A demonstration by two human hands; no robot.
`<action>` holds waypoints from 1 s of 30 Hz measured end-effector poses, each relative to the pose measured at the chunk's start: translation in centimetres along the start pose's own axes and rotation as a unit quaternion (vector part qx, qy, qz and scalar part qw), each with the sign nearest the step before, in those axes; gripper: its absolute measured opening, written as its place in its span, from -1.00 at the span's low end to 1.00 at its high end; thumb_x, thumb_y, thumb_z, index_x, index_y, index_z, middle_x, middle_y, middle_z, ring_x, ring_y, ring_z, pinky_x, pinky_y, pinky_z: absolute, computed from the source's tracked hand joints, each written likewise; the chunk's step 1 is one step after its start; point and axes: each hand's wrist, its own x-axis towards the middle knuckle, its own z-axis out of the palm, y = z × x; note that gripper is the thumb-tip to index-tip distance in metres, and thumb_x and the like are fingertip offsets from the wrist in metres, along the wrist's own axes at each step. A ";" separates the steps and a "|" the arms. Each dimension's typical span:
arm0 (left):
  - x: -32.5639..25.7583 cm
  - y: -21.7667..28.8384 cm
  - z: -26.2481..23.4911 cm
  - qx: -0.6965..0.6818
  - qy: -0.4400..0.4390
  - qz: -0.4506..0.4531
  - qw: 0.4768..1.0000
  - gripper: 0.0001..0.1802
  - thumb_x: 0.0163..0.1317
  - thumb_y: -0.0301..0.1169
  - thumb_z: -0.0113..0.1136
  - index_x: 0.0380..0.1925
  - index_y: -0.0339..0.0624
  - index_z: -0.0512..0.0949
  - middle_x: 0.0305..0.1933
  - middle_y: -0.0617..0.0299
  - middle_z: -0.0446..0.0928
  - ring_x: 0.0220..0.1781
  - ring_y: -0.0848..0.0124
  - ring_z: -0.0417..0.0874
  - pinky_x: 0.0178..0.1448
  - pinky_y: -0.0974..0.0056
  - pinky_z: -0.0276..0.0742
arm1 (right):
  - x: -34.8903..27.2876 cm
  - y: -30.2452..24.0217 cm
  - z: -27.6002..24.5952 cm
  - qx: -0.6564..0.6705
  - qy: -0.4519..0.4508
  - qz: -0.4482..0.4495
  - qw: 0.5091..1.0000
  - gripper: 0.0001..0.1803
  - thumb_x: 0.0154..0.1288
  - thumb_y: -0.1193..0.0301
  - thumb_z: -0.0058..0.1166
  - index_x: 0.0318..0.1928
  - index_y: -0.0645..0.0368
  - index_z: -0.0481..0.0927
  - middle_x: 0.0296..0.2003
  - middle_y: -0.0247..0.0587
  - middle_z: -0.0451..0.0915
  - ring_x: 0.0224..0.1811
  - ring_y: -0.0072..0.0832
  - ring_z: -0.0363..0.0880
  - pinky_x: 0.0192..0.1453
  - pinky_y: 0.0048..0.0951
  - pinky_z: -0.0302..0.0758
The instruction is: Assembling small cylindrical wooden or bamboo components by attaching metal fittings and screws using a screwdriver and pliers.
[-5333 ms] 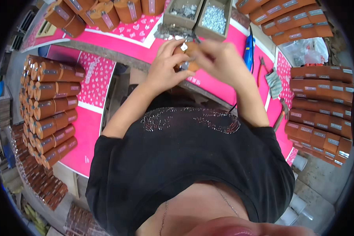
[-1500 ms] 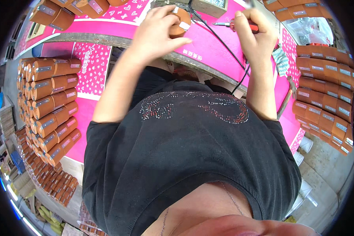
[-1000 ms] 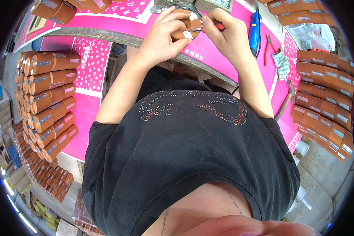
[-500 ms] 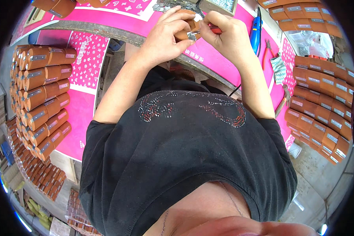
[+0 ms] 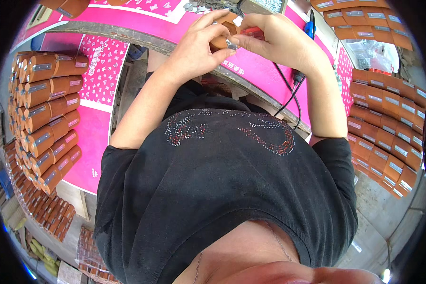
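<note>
Over the pink-covered bench, my left hand (image 5: 201, 49) is closed around an orange-brown wooden piece (image 5: 218, 44), which looks rounded and is partly hidden by the fingers. A small silver metal fitting (image 5: 230, 44) shows on its near side. My right hand (image 5: 274, 40) is closed on a red-handled tool (image 5: 252, 32). The tool's tip is hidden, so I cannot tell its exact kind. The right fingertips touch or nearly touch the metal fitting. Just beyond the right hand, a blue corded hand tool (image 5: 310, 29) is partly covered by my forearm.
Stacked brown wooden cylinders with metal plates (image 5: 49, 113) stand at the left, and more brown stacks (image 5: 388, 128) at the right. Loose metal pieces (image 5: 201, 6) lie at the back near a tray of small parts (image 5: 268, 4). A black cord (image 5: 288, 102) hangs over the bench edge.
My right hand has turned and its elbow has swung outward, showing more of the red handle. The forearm now covers the pliers and most of the blue tool. The left hand keeps its hold.
</note>
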 end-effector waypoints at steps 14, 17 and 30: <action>0.4 -0.9 0.0 0.004 -0.009 0.050 0.999 -0.71 -0.18 -0.52 0.29 -0.35 -0.24 0.54 0.12 0.13 0.42 0.19 0.17 0.38 0.20 0.18 0.32 | 1.0 -0.3 0.4 -0.001 -0.028 0.004 1.000 -0.75 0.23 0.34 0.08 -0.30 0.33 0.57 -0.52 -0.01 0.57 -0.52 -0.26 0.56 -0.40 -0.40 0.47; 1.0 -1.3 -0.4 0.009 -0.027 0.092 0.995 -0.74 -0.20 -0.54 0.28 -0.39 -0.24 0.54 0.09 0.15 0.45 0.17 0.20 0.40 0.18 0.19 0.33 | 1.1 0.1 0.2 0.013 -0.040 0.013 0.999 -0.77 0.23 0.36 0.08 -0.30 0.32 0.57 -0.52 -0.03 0.58 -0.51 -0.31 0.56 -0.40 -0.41 0.46; 2.8 -2.4 -1.5 -0.074 -0.099 0.108 0.986 -0.69 -0.18 -0.60 0.32 -0.33 -0.28 0.54 0.09 0.15 0.42 0.05 0.22 0.49 -0.02 0.26 0.53 | 2.4 1.9 -0.4 0.033 -0.070 -0.053 0.996 -0.83 0.18 0.43 0.10 -0.33 0.32 0.55 -0.54 -0.08 0.56 -0.56 -0.37 0.52 -0.44 -0.47 0.44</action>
